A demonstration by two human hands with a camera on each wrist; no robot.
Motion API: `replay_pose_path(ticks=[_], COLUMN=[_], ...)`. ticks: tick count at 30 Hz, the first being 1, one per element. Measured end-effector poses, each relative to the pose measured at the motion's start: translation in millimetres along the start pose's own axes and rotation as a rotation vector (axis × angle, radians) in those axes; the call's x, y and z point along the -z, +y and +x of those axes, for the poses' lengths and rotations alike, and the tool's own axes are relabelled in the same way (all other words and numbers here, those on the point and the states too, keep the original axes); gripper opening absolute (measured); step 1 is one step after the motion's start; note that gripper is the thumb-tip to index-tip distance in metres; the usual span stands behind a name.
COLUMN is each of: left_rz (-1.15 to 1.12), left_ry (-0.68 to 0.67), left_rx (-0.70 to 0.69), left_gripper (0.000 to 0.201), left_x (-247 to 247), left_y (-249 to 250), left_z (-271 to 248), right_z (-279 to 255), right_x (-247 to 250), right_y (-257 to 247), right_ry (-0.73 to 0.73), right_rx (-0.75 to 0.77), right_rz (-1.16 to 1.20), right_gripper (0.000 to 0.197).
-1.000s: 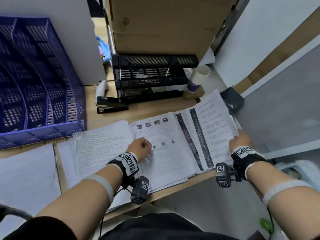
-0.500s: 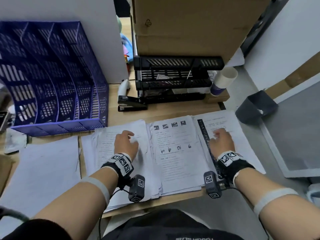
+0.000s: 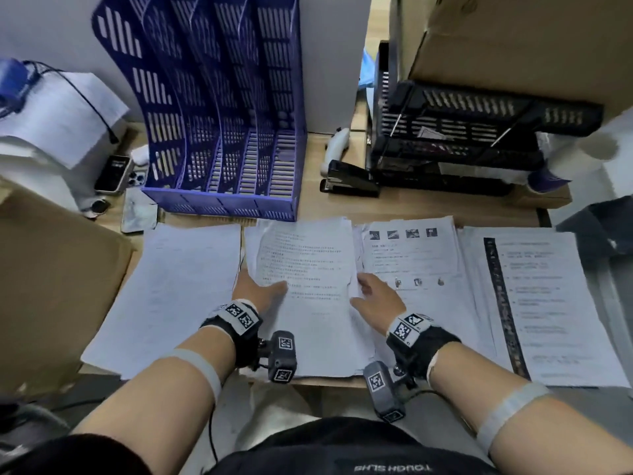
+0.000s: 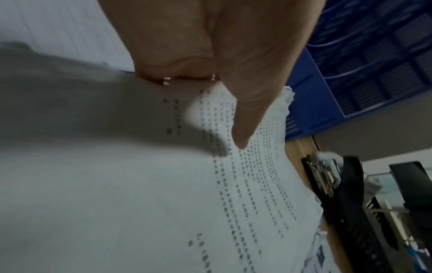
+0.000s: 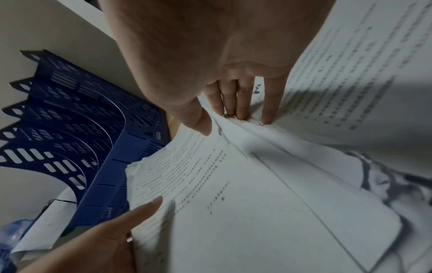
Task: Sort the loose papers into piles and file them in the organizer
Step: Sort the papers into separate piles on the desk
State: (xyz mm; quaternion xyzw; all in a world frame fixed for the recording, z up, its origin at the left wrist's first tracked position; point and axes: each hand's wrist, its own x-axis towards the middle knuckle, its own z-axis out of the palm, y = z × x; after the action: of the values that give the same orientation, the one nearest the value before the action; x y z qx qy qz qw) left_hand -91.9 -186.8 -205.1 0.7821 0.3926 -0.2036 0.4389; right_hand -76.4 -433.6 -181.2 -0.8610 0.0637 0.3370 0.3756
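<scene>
Four paper piles lie side by side along the desk's front edge. They are a pale pile [image 3: 178,286], a text pile [image 3: 308,265], a picture pile [image 3: 411,255] and a black-striped pile [image 3: 541,296]. The blue slotted organizer [image 3: 219,108] stands behind them at the left. My left hand [image 3: 263,286] grips the text pile's left edge, with the thumb [image 4: 243,118] on top and fingers underneath. My right hand [image 3: 363,286] pinches its right edge, with the thumb [image 5: 198,120] on top and fingertips [image 5: 243,110] tucked in at the seam beside the picture pile.
A black stapler [image 3: 349,180] and a black stacked tray [image 3: 462,138] sit behind the piles at the right, under a cardboard box [image 3: 531,39]. Phones [image 3: 114,173] lie left of the organizer. A cardboard slab [image 3: 51,286] borders the left, and a dark bin [image 3: 603,228] the right.
My left hand slid from the top of the text pile to its left edge. My right hand left the striped pile and came to the text pile's right edge. The view swung left.
</scene>
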Motion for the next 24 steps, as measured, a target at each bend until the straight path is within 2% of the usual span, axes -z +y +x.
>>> replay_pose_path(ticks=[3, 6, 10, 12, 14, 16, 19, 22, 24], left_rz=[-0.044, -0.132, -0.196, -0.243, -0.341, -0.445, -0.526, -0.535, -0.522], left_ry=[-0.139, -0.245, -0.293, -0.319, -0.344, -0.412, -0.456, -0.411, -0.330], left_rx=[-0.026, -0.127, -0.283, -0.374, -0.414, -0.458, -0.534, -0.610, -0.627], left_gripper=[0.051, 0.037, 0.042, 0.037, 0.026, 0.027, 0.045, 0.044, 0.046], left_x=[8.8, 22.4, 48.1, 63.7, 79.9, 92.8, 107.6, 119.0, 119.9], left_y=[-2.8, 2.6, 18.4, 27.4, 44.0, 60.4, 83.5, 97.8, 96.9], left_z=[8.4, 8.3, 11.0, 11.2, 0.6, -11.2, -25.4, -31.9, -31.3], right_z=[0.6, 1.1, 0.7, 3.7, 3.6, -0.5, -8.6, -19.0, -26.3], right_x=[-5.8, -11.0, -13.4, -13.9, -11.1, -2.8, 16.9, 31.1, 30.1], right_y=[1.0, 0.3, -7.5, -15.5, -33.7, -57.2, -89.5, -113.5, -117.6], right_ry=[0.032, 0.081, 0.189, 0.234, 0.269, 0.299, 0.397, 0.539, 0.566], right_rx=[-0.033, -0.070, -0.159, -0.171, -0.099, 0.007, 0.135, 0.221, 0.239], right_rz=[0.016, 0.030, -0.052, 0.009, 0.190, 0.370, 0.547, 0.720, 0.779], right_gripper=[0.055, 0.063, 0.075, 0.083, 0.085, 0.072, 0.049, 0.008, 0.018])
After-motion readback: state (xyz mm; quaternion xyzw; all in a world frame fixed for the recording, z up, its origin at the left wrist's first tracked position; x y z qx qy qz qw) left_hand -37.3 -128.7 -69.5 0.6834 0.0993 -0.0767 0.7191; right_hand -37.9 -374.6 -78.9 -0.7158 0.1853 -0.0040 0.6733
